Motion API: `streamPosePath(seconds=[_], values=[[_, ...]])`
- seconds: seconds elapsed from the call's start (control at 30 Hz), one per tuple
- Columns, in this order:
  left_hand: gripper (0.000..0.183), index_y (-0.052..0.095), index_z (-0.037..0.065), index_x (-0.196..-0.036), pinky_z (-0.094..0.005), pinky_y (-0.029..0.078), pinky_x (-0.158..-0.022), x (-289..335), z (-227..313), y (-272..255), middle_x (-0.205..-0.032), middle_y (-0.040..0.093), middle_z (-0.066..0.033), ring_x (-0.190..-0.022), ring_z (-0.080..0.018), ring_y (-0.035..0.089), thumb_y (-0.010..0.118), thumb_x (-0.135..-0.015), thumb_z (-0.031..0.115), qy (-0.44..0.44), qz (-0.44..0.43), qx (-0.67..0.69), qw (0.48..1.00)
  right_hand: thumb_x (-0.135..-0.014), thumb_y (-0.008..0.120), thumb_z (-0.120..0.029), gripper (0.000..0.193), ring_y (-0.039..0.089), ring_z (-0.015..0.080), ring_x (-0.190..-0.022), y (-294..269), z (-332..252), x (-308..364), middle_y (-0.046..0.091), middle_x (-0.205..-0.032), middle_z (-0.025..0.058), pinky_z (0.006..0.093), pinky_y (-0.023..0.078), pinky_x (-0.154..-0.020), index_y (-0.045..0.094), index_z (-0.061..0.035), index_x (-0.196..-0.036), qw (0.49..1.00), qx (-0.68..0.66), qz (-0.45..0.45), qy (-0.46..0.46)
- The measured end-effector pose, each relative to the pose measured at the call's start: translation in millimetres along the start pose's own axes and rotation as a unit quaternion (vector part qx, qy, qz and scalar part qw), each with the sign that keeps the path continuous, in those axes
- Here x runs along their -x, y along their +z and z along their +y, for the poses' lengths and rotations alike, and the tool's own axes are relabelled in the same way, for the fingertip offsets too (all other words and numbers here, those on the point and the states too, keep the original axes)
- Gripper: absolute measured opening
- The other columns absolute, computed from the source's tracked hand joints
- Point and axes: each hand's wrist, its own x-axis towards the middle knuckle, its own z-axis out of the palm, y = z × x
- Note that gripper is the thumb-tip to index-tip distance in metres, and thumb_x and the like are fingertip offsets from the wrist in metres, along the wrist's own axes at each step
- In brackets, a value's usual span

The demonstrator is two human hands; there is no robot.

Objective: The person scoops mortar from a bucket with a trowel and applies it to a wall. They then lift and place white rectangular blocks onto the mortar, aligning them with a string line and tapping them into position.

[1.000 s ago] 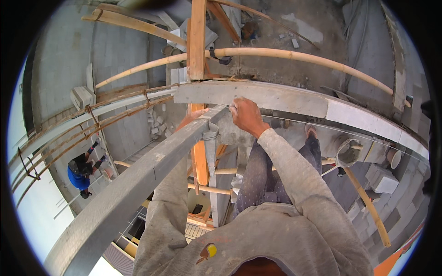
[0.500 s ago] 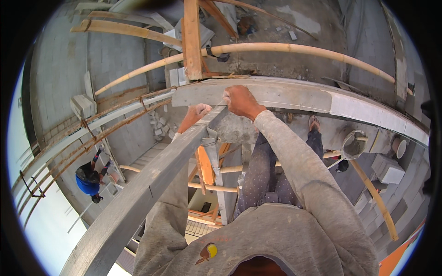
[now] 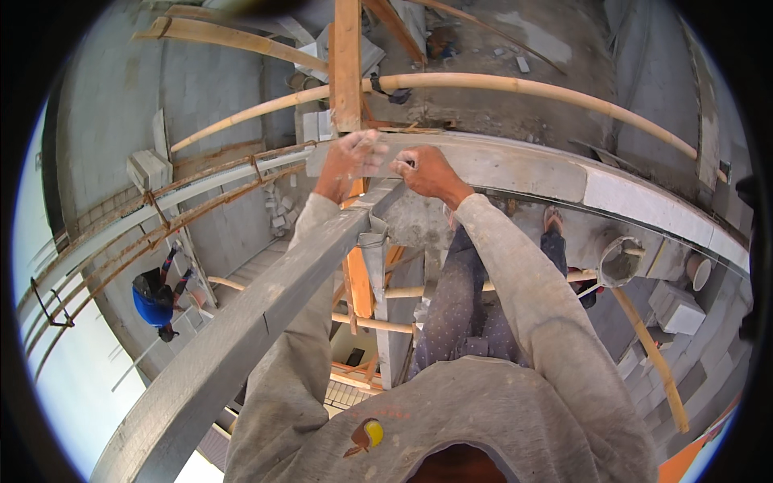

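A long grey beam (image 3: pixel 266 314) runs up from the lower left to the top of a light grey block wall (image 3: pixel 515 165). My right hand (image 3: pixel 433 174) is closed in a pinch just beyond the beam's far end, by the wall face. Whatever its fingertips hold is too small to make out. My left hand (image 3: pixel 348 167) is raised over the wall, left of the beam's end, its dusty fingers half bent and loosely apart. Nothing shows in it.
A bamboo pole (image 3: pixel 515 83) and an upright timber post (image 3: pixel 346 64) stand beyond the wall. Rusty rebar (image 3: pixel 153 205) extends left. A bucket (image 3: pixel 622 262) and white blocks (image 3: pixel 675 307) lie right. Far below at left is a person in blue (image 3: pixel 153 306).
My left hand has lifted off the beam's end, moving up and away over the wall. My right hand stays near the same spot, slightly turned.
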Motion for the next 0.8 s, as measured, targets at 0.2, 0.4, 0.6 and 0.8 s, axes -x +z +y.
streamPosePath(seconds=[0.2, 0.4, 0.6, 0.8], values=[[0.041, 0.057, 0.002, -0.129, -0.0284, 0.056, -0.075, 48.8, -71.8, -20.3, -0.115, 0.066, -0.0109, -0.094, -0.0162, 0.066, 0.067, -0.095, 0.022, -0.034, -0.152, 0.11, 0.982, -0.09, 0.068, -0.029, 0.033, 0.07, 0.0351, -0.088, 2.3, -4.0, 7.7, 0.072, -0.098, 0.0238, 0.0405, 0.053, -0.079, 0.075, 0.0007, -0.101, 0.999, -0.039, 0.028, -0.008], [0.043, 0.049, -0.001, -0.134, -0.0292, 0.055, -0.069, 45.7, -72.4, -18.1, -0.119, 0.063, -0.0146, -0.088, -0.0182, 0.067, 0.062, -0.098, 0.02, -0.159, -0.225, 0.299, 0.914, -0.088, 0.07, -0.029, 0.034, 0.07, 0.0307, -0.086, 0.8, -9.1, 10.1, 0.074, -0.097, 0.0209, 0.0379, 0.053, -0.079, 0.075, 0.0026, -0.1, 0.998, -0.056, 0.037, -0.01], [0.02, 0.06, 0.004, -0.115, -0.0231, 0.049, -0.066, 52.8, -49.3, -25.7, -0.096, 0.064, -0.0011, -0.078, -0.0059, 0.058, 0.061, -0.101, 0.019, -0.033, -0.006, -0.057, 0.998, -0.083, 0.07, -0.018, 0.03, 0.07, 0.0267, -0.089, -5.9, -22.4, 12.8, 0.074, -0.101, 0.0173, 0.0366, 0.053, -0.082, 0.074, 0.0015, -0.105, 0.994, -0.077, -0.063, -0.051], [0.02, 0.067, 0.001, -0.099, -0.0224, 0.046, -0.06, 62.3, -16.5, -28.2, -0.078, 0.064, 0.0003, -0.07, -0.0055, 0.058, 0.062, -0.099, 0.021, 0.039, 0.06, 0.111, 0.991, -0.08, 0.066, -0.01, 0.032, 0.07, 0.0275, -0.092, -16.6, -46.0, 13.2, 0.074, -0.102, 0.0179, 0.0365, 0.053, -0.088, 0.073, -0.0013, -0.111, 0.983, -0.098, -0.12, -0.095]])
